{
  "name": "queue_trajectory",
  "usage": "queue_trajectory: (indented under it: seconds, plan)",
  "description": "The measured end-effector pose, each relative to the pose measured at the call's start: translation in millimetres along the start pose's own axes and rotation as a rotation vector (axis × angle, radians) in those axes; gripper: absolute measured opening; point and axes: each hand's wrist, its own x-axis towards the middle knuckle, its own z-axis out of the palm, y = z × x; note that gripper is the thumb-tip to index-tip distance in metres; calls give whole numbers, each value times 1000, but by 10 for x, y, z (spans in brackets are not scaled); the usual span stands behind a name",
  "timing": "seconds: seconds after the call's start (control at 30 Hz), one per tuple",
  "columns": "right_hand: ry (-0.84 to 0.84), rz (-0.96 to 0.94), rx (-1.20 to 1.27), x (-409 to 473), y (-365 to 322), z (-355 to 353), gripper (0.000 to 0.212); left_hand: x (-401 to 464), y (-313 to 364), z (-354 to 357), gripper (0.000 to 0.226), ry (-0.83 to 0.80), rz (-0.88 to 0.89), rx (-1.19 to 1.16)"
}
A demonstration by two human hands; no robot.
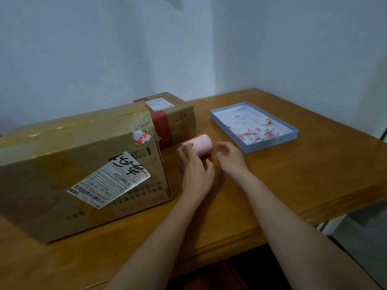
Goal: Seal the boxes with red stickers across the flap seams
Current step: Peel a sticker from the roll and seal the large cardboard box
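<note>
Pink sticker roll (202, 147) lying on its side on the wooden table (293, 174), just beside the smaller cardboard box (176, 120) banded in red tape. Left hand (194, 170) fingers curled over the roll's near end, touching it. Right hand (231, 159) loosely open, empty, just right of the roll. Large taped box (79, 170) at left; blue tray (254, 126) of red-and-white scraps behind.

One head-worn view looks forward and down, fairly close, over the table (293, 174), its edges perhaps distorted.
</note>
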Motion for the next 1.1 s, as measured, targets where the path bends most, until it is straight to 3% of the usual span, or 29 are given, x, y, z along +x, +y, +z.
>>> queue_trajectory:
  seconds: [0.27, 0.4, 0.8, 1.1]
  plan:
    - [-4, -108, -195, 98, 81, 105, 43, 87, -100, -6, 63, -34, -249, -245]
    - [-35, -143, -243, 98, 115, 147, 46, 103, -127, -57, 50, -84, -352, -332]
    - [-1, -208, -109, 42, 134, 90, 51, 80, -190, -84, 48, -43, -321, -400]
    - [67, -196, 30, 44, 128, 76, 36, 66, -173, -91, 52, -7, -263, -494]
